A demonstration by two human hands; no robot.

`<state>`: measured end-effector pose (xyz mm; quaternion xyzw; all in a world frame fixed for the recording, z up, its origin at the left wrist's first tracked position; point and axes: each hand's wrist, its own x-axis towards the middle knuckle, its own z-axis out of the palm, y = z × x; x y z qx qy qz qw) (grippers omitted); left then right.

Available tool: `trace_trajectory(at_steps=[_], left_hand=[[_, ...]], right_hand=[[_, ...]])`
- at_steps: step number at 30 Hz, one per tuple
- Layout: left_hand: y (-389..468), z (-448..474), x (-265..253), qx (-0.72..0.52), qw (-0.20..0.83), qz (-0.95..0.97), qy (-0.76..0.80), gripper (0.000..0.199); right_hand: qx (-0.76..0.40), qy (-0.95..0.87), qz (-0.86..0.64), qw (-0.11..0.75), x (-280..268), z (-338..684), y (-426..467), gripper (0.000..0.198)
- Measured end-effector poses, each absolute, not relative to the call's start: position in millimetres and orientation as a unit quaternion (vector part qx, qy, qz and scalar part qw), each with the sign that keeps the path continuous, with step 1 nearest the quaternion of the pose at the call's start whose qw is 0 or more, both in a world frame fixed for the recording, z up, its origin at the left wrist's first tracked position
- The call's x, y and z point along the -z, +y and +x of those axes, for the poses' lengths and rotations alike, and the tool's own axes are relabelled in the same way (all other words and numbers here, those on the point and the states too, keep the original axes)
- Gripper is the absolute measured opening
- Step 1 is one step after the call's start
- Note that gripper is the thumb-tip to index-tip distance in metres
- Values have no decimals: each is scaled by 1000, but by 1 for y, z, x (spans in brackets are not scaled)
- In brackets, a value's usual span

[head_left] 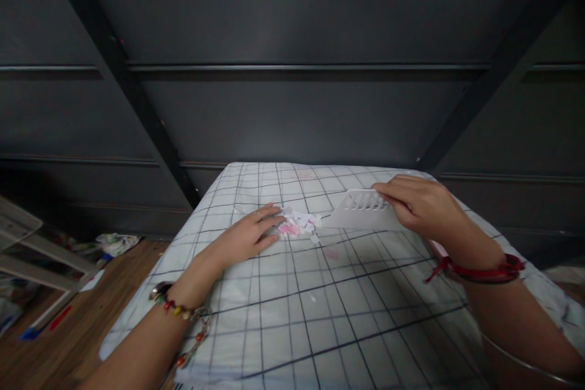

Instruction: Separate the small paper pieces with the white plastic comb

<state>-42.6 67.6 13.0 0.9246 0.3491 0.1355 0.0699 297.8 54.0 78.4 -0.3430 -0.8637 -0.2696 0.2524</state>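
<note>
Clamping a white scraper, the right hand is holding it beside small scraps, the spread left hand resting opposite.

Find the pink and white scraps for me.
In the head view, the scraps lie on the checked cloth, just right of the left hand and left of the white slotted tool.

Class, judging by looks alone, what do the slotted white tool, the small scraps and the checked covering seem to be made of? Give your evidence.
Slotted white tool: probably plastic, smooth and matt; thin, with a row of even openings.
Small scraps: likely paper, matt white and pink, in flat pieces.
Checked covering: probably fabric, dull, with wrinkles, though plastic sheeting is possible.
</note>
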Motion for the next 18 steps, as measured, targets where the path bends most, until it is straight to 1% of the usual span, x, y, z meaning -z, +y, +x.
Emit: trace_trajectory(at_steps=[5,10,15,18], left_hand=[[67,-43,-13,-137,66,924,352,36],[68,-44,-11,-148,66,924,347,36],[68,-44,-11,-154,61,925,343,36],[68,-43,-12,-147,61,925,346,36]], right_hand=[[271,-869,-336,241,-80,301,54,30],[276,-855,-343,273,-80,304,52,27],[247,-872,-335,259,-80,293,51,25],[255,-873,-326,257,-77,283,51,25]])
